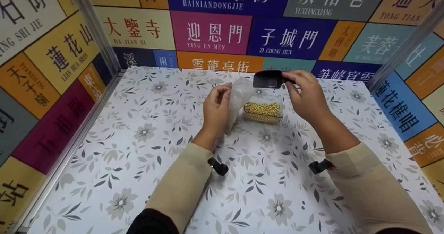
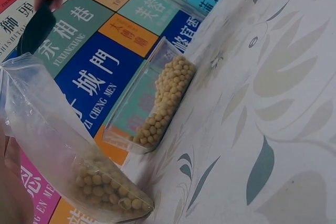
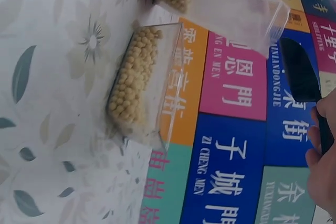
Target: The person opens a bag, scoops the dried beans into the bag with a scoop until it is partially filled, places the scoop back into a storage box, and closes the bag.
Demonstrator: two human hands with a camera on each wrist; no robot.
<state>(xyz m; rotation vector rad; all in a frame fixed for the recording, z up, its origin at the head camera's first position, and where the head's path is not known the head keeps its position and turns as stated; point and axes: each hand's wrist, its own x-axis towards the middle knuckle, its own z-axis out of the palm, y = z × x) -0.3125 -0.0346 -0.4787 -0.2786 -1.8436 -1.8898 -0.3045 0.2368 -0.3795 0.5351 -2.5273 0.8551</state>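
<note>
In the head view my left hand [image 1: 216, 105] pinches the upper part of a clear plastic bag [image 1: 239, 93]. Round yellowish beans [image 2: 102, 184] fill the bag's lower end, seen in the left wrist view. My right hand [image 1: 308, 93] grips the handle of a black scoop [image 1: 267, 79], held up beside the bag's mouth; in the right wrist view the scoop [image 3: 299, 69] shows no beans on its visible side. Below the scoop, a clear rectangular container [image 1: 263, 118] stands on the table, partly filled with the same beans [image 3: 134, 80].
A white tabletop [image 1: 242, 192] with a grey floral print lies under everything. Colourful panels with printed characters [image 1: 211, 31] stand at the back and on both sides. A dark band with a small device [image 1: 218, 166] is on the left wrist, and another [image 1: 322, 166] on the right.
</note>
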